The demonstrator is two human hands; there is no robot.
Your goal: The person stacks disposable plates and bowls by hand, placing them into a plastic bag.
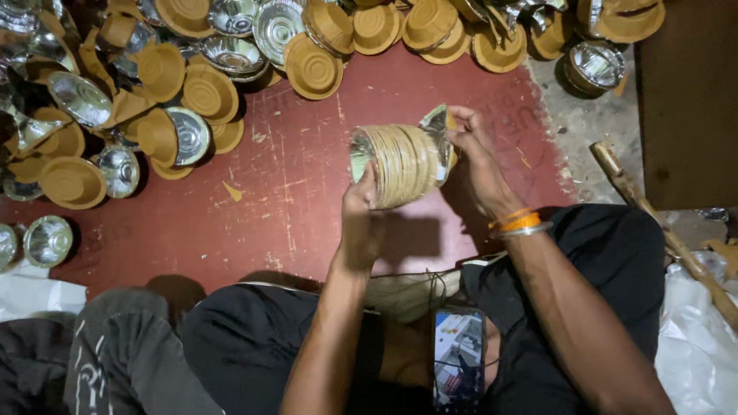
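A nested stack of small paper bowls point(401, 163), tan outside and silver inside, lies on its side above a red board point(292, 200). My left hand point(360, 219) grips the stack from below at its left end. At the stack's right end my right hand point(473, 154) pinches the rim of a silver-lined bowl point(437, 127). Orange and silver bangles circle my right wrist.
Several loose tan and silver bowls point(184, 92) are heaped across the top and left of the board. A wooden stick point(661, 227) lies at the right beside white plastic point(699, 330). A phone point(458, 357) with a lit screen rests on my lap, between my dark-clad legs.
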